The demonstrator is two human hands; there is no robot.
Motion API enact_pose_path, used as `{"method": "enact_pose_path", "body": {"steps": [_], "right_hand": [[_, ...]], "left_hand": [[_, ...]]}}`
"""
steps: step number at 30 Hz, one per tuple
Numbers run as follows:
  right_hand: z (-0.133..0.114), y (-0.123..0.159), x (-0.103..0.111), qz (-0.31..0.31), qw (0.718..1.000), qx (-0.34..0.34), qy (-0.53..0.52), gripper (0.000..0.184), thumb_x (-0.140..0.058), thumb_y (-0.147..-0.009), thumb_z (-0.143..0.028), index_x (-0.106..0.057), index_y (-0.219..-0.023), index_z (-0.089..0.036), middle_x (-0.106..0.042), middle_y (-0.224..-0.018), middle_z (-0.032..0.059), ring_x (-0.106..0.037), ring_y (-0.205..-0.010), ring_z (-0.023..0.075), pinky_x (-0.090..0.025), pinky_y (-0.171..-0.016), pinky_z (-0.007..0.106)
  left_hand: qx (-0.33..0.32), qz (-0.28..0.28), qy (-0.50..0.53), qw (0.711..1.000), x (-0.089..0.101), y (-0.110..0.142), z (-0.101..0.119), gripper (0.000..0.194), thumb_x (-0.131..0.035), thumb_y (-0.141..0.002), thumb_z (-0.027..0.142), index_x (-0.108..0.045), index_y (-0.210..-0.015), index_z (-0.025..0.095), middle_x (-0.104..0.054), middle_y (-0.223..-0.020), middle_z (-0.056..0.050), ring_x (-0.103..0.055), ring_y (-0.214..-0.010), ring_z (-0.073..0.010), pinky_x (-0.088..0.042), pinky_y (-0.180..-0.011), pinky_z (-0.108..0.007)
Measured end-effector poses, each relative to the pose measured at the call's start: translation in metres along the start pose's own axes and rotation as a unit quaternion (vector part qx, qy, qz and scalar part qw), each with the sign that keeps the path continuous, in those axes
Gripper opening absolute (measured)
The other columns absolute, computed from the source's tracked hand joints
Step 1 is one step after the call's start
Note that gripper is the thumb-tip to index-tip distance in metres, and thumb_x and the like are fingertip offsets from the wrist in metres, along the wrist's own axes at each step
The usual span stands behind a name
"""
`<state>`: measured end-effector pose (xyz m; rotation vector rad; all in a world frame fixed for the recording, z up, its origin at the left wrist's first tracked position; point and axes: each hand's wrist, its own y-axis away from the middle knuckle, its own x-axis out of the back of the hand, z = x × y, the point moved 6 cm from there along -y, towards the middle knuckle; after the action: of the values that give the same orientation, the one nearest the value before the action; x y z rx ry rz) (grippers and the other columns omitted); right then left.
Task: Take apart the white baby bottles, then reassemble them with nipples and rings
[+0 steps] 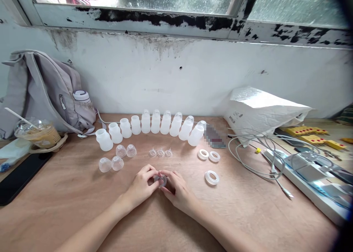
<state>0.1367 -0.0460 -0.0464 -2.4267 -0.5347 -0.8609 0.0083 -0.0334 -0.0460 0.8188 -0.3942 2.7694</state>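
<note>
My left hand (145, 184) and my right hand (178, 189) meet low over the middle of the table. Between their fingertips is a clear bottle nipple (160, 180), partly covered by the fingers. Whether a ring is fitted around it I cannot tell. Just beyond my hands, three clear nipples (160, 153) stand in a row. To the left sit several clear dome caps (117, 163). On the right lie three white collar rings (212, 177). An arc of frosted baby bottles (156, 122) stands behind; those on the left are open-topped, while the others wear clear caps.
At left are a grey backpack (46, 90), an iced drink cup (38, 134) and a black phone (24, 175). To the right lie a white bag (261, 112), coiled cables (248, 156), a power strip (303, 186) and yellow blocks (311, 134). A wall rises behind the table.
</note>
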Motion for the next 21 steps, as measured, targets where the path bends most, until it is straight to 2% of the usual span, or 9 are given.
{"method": "enact_pose_path", "body": {"steps": [4, 7, 12, 15, 18, 21], "right_hand": [[-0.004, 0.001, 0.004, 0.000, 1.000, 0.008, -0.007, 0.042, -0.052, -0.077, -0.014, -0.043, -0.117, -0.023, -0.056, -0.108, 0.0079, -0.052, -0.096, 0.0218, -0.044, -0.082, 0.035], [-0.012, 0.002, 0.009, -0.006, 1.000, 0.018, -0.016, 0.041, -0.051, -0.079, -0.017, -0.041, -0.119, -0.022, -0.057, -0.107, 0.0084, -0.052, -0.096, 0.0215, -0.044, -0.083, 0.035], [-0.019, 0.004, 0.014, 0.013, 0.998, 0.040, -0.039, 0.037, -0.048, -0.080, -0.016, -0.044, -0.116, -0.021, -0.058, -0.106, 0.0084, -0.054, -0.096, 0.0208, -0.044, -0.083, 0.034], [-0.012, 0.005, 0.014, 0.059, 0.997, 0.028, -0.044, 0.029, -0.046, -0.081, -0.012, -0.050, -0.108, -0.021, -0.061, -0.096, 0.0068, -0.057, -0.082, 0.0168, -0.047, -0.072, 0.028], [-0.002, 0.004, 0.015, 0.104, 0.994, -0.009, -0.041, 0.020, -0.046, -0.082, -0.015, -0.052, -0.100, -0.019, -0.063, -0.084, 0.0047, -0.054, -0.064, 0.0134, -0.046, -0.060, 0.025], [0.005, 0.003, 0.014, 0.107, 0.992, -0.056, -0.047, 0.014, -0.048, -0.083, -0.022, -0.053, -0.095, -0.019, -0.061, -0.071, 0.0021, -0.049, -0.054, 0.0116, -0.042, -0.051, 0.023]], "left_hand": [[0.009, 0.012, 0.018, 1.000, 0.004, 0.001, 0.002, 0.013, -0.053, -0.080, 0.028, -0.065, -0.080, 0.024, -0.061, -0.083, -0.002, -0.058, -0.078, -0.0163, -0.045, -0.072, -0.025], [0.029, 0.021, 0.040, 0.999, 0.008, 0.001, 0.004, 0.015, -0.052, -0.081, 0.030, -0.064, -0.079, 0.023, -0.064, -0.078, -0.001, -0.058, -0.070, -0.0150, -0.044, -0.065, -0.024], [0.095, -0.005, 0.150, 0.984, 0.002, 0.004, 0.003, 0.024, -0.048, -0.083, 0.038, -0.059, -0.076, 0.018, -0.056, -0.058, 0.002, -0.052, -0.053, -0.0116, -0.041, -0.051, -0.022], [0.115, -0.023, 0.216, 0.969, -0.007, 0.006, 0.000, 0.028, -0.048, -0.083, 0.041, -0.057, -0.077, 0.015, -0.054, -0.057, 0.002, -0.053, -0.051, -0.0112, -0.039, -0.047, -0.020], [0.126, -0.011, 0.278, 0.952, -0.010, 0.008, -0.002, 0.029, -0.047, -0.083, 0.042, -0.053, -0.093, 0.015, -0.058, -0.064, 0.000, -0.058, -0.056, -0.0131, -0.045, -0.051, -0.022], [0.118, 0.012, 0.294, 0.948, -0.008, 0.009, 0.001, 0.029, -0.049, -0.083, 0.040, -0.048, -0.099, 0.017, -0.061, -0.076, -0.002, -0.061, -0.063, -0.0136, -0.049, -0.056, -0.024]]}}
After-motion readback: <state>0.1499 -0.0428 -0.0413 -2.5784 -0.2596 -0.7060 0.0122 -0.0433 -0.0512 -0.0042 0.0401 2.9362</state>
